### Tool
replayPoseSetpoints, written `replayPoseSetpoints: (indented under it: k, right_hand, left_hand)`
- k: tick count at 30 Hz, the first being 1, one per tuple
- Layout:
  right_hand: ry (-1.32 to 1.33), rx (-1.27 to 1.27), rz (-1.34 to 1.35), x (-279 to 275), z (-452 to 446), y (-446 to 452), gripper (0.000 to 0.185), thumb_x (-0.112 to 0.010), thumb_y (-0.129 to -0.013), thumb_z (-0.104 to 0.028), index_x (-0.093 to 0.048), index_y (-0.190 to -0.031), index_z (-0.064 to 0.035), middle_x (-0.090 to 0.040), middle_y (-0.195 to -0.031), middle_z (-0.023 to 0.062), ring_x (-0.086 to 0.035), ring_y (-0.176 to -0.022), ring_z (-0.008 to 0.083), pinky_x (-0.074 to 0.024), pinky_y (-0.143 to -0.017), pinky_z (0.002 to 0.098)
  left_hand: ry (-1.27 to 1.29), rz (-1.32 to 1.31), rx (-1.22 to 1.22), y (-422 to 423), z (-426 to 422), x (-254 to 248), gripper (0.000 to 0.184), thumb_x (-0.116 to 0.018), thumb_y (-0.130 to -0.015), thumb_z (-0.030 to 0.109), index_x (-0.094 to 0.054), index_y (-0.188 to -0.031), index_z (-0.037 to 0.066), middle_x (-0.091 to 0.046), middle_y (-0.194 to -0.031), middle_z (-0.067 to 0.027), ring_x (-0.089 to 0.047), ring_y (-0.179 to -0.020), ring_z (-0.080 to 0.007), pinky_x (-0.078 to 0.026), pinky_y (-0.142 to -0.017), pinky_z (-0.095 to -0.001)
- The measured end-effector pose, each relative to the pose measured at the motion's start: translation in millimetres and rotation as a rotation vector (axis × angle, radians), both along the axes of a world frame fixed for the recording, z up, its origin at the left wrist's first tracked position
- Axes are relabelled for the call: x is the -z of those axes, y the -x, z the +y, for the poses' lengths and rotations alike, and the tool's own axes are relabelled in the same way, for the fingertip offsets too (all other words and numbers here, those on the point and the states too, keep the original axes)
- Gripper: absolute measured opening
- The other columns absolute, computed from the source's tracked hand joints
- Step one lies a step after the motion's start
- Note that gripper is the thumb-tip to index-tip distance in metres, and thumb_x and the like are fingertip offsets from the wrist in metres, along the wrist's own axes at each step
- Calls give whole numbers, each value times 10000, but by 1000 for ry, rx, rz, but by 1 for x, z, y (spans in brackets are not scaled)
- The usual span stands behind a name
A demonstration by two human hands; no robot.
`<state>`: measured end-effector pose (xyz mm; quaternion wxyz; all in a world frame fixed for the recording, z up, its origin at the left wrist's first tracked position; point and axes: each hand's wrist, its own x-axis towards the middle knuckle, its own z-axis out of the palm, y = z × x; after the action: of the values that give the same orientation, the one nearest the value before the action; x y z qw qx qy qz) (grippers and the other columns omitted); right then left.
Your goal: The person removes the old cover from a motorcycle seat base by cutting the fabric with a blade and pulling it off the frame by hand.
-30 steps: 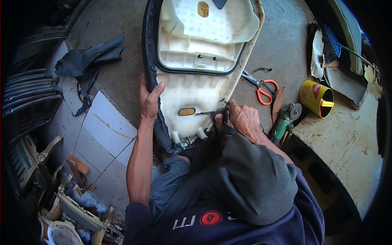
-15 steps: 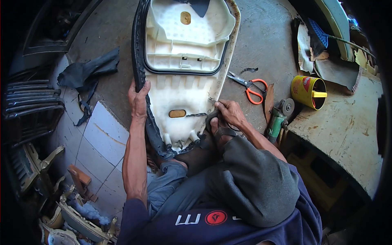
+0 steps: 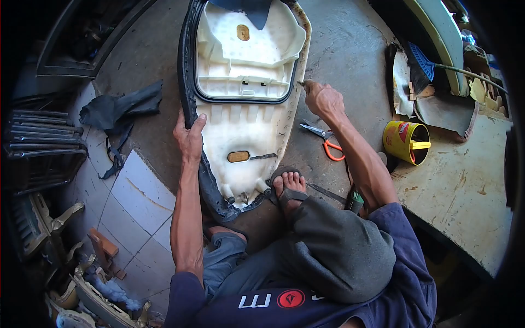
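A long white plastic seat base [image 3: 246,123] lies on the floor, with black material [image 3: 188,71] along its left edge. My left hand [image 3: 189,136] is closed around that left edge, thumb on top. My right hand [image 3: 324,101] is beside the right edge, fingers pinched on something small that I cannot make out. Orange-handled scissors [image 3: 332,149] lie open on the floor below my right hand. A dark strip [image 3: 263,156] rests on the base beside an oval opening. My sandalled foot [image 3: 290,186] stands at the base's lower right.
On the right are a yellow container [image 3: 398,143], a worn board [image 3: 454,186] and a blue mesh piece [image 3: 422,61]. A green tool [image 3: 356,202] is partly behind my right arm. Dark fabric [image 3: 117,106] lies at left, above tiles [image 3: 143,186] and carved frames [image 3: 101,298].
My right hand has moved up along the base's right edge, away from my foot. My left hand keeps its hold. The view has shifted a little.
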<state>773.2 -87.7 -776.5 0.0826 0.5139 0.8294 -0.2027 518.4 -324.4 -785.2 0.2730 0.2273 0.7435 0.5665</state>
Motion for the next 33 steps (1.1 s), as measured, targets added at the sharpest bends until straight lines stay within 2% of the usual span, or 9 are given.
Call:
replayPoseSetpoints:
  k: [6,9,17,21,27,29,30,31,33]
  right_hand:
    - [336,224,185,11,12,4,354,-482,-991,-280,-710,-1193,-100,-709,-1020,265,-691,-990,416,-526,-893,494]
    - [236,114,201,16,15,-3,350,-499,-997,-307,-701,-1217,-125,-706,-1006,271,-688,-1001,416,-528,-884,497]
    - [82,-91,-301,-25,-12,23,340,-484,-935,-156,-715,-1184,-140,-710,-973,265,-716,-917,395,-552,-814,506]
    - [126,27,-52,-19,-19,11,286,-488,-921,-131,-715,-1069,-40,-719,-915,247,-723,-892,394,-576,-772,485]
    - [-16,-116,-228,5,-31,7,339,-488,-949,-163,-707,-1181,-46,-709,-872,268,-734,-807,377,-569,-714,485]
    - [270,223,263,29,-14,-9,361,-487,-984,-209,-687,-1233,-40,-709,-901,280,-730,-853,379,-569,-746,484]
    - [670,563,291,17,-9,-11,366,-493,-1001,-272,-682,-1268,-109,-708,-989,280,-701,-969,405,-539,-870,491]
    - [657,549,306,10,-8,-8,366,-493,-1001,-272,-682,-1268,-109,-708,-989,280,-701,-969,405,-539,-870,491]
    - [245,78,81,7,-10,-2,360,-510,-988,-285,-677,-1281,-162,-709,-1054,253,-674,-1036,421,-512,-931,488]
  left_hand:
    - [42,-12,1,-1,-6,1,500,-712,-866,168,-594,-1308,-33,-650,-1068,-43,-566,-958,-137,-450,-913,-279]
    - [10,-56,-44,10,-2,24,485,-715,-869,193,-603,-1286,-28,-646,-1035,-32,-561,-935,-136,-453,-891,-281]
    - [51,-85,-42,2,-1,6,478,-711,-881,211,-601,-1290,-12,-640,-1031,-31,-555,-925,-137,-447,-882,-278]
    - [26,-127,-51,3,-3,9,502,-712,-879,200,-590,-1316,-15,-640,-1056,-39,-557,-948,-138,-445,-902,-277]
    - [52,-88,1,-3,-10,-3,536,-715,-871,209,-570,-1335,-17,-646,-1154,-70,-584,-1031,-160,-433,-962,-285]
    - [-5,-145,-10,5,-2,9,536,-716,-863,180,-576,-1343,-12,-648,-1122,-61,-564,-1021,-156,-429,-959,-287]
    - [46,-147,-42,6,-4,11,552,-724,-857,181,-571,-1351,-12,-647,-1144,-69,-569,-1031,-168,-427,-972,-296]
    - [26,-134,-47,6,-7,15,552,-724,-857,181,-571,-1351,-12,-647,-1144,-69,-569,-1031,-168,-427,-972,-296]
    - [-22,-71,-65,8,-10,27,563,-724,-858,188,-567,-1361,-11,-640,-1148,-67,-568,-1030,-172,-425,-976,-302]
